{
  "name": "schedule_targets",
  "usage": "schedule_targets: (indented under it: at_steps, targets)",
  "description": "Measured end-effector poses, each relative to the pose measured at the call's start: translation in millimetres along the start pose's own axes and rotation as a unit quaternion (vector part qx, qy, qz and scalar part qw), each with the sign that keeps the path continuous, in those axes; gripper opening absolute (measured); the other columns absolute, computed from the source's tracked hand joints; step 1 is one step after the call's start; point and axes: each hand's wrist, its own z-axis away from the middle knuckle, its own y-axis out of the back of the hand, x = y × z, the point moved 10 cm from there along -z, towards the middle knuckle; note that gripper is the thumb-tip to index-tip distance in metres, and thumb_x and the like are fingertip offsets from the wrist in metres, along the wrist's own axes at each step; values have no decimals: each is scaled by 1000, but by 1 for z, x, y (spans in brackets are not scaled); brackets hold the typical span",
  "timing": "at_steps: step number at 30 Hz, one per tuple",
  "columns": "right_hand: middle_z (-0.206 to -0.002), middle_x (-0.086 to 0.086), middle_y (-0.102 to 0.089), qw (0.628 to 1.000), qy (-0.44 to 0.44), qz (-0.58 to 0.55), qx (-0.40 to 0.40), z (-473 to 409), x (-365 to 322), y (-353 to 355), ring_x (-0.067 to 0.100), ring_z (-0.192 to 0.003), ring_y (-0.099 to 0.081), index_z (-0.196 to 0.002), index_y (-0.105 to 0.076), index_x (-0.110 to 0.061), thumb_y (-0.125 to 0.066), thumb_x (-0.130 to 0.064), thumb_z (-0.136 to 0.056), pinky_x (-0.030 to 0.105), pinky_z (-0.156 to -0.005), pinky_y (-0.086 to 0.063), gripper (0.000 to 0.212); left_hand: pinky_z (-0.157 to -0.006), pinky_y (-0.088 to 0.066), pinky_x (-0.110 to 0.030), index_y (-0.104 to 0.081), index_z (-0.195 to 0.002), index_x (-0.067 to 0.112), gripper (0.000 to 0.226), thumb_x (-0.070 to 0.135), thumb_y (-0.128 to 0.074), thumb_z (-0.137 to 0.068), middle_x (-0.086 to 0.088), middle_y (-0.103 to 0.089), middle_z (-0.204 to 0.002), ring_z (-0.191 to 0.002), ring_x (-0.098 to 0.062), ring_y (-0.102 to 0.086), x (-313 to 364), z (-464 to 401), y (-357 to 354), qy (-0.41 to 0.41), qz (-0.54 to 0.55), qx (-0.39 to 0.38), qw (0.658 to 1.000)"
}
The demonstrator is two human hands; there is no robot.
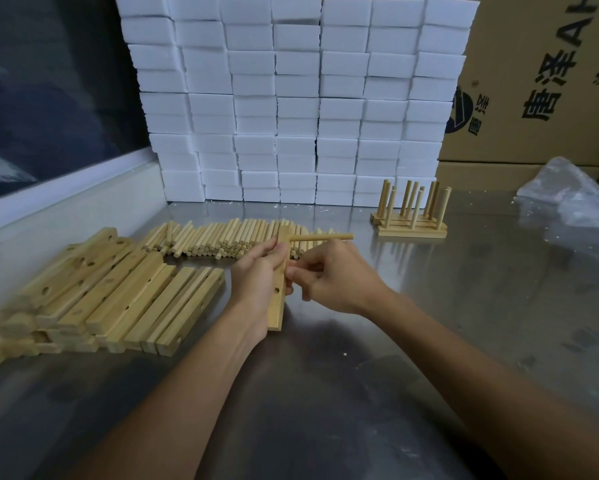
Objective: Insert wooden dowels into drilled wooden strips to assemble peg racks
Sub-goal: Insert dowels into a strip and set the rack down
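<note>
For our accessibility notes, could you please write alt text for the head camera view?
A person's left hand holds a drilled wooden strip with one dowel seated near its top, while the right hand pinches beside it. Loose dowels and strips lie left on the metal table; finished racks stand right.

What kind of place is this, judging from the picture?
Probably a small workshop or packing room: a steel table holds piles of drilled strips and dowels, with stacked white foam blocks and cardboard cartons behind.
</note>
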Motion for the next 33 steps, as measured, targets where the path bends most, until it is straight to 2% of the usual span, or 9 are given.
schedule_targets:
  at_steps: [2,4,8,12,14,20,25,29,33]
  targets:
    - [-64,-3,-71,999,-14,-47,-23,1,2,-1,7,-59,-64,-76,-78,-19,-64,-39,-93,26,-61,-54,30,-57,-49,-32,-70,-114,21,24,15,-68,-91,-8,-74,-81,-66,-21,-62,2,-2,5,-4,8,18,1000]
    - [-70,1,-74,993,-42,-110,-25,0,13,4,9,-57,-64,-80,-77,-14,-56,-44,-97,16,-53,-47,40,-52,-49,-29,-70,-113,23,22,17,-67,-92,-8,-75,-85,-66,-18,-63,4,-5,15,-11,7,52,999]
    - [-76,13,-74,968,-142,-204,25,0,61,21,14,-57,-62,-86,-73,-1,-45,-29,-103,19,-48,-39,44,-47,-50,-26,-69,-112,12,19,20,-61,-97,-4,-68,-70,-52,-14,-58,7,-13,40,0,56,112,992]
    - [-77,7,-73,958,-224,-104,143,-4,107,36,15,-67,-64,-83,-73,-3,-54,-27,-98,36,-67,-58,34,-44,-49,-24,-65,-118,14,22,23,-56,-100,-5,-62,-68,-50,-15,-55,3,-17,49,17,97,117,988]
    - [-83,4,-73,954,-247,-60,160,-13,117,35,16,-79,-68,-83,-71,-13,-59,-31,-95,40,-76,-59,25,-45,-48,-24,-63,-121,11,24,21,-55,-100,-8,-63,-72,-49,-16,-53,2,-18,46,10,106,105,989]
    - [-78,5,-69,949,-288,50,122,-54,130,21,21,-74,-67,-82,-68,-11,-62,-50,-89,30,-67,-54,40,-46,-50,-25,-64,-115,11,19,19,-56,-100,-8,-63,-71,-47,-16,-53,3,-20,47,0,102,99,990]
    - [-67,3,-60,943,-306,90,96,-71,136,15,17,-62,-59,-71,-55,-12,-70,-31,-83,24,-49,-42,26,-46,-51,-24,-65,-108,13,14,19,-57,-99,-5,-64,-66,-46,-15,-55,4,-20,47,-2,97,106,990]
    - [-62,3,-54,941,-323,74,77,-74,136,12,18,-57,-55,-65,-51,-12,-65,-21,-81,29,-54,-49,23,-45,-51,-24,-67,-97,15,11,18,-57,-99,-1,-64,-56,-44,-14,-55,5,-19,46,-8,98,107,989]
    - [-63,1,-45,947,-309,0,88,-73,129,14,14,-56,-45,-70,-48,-11,-61,-19,-86,26,-50,-39,22,-47,-53,-25,-67,-96,17,11,19,-57,-99,-1,-65,-57,-45,-15,-56,5,-19,47,-5,94,105,990]
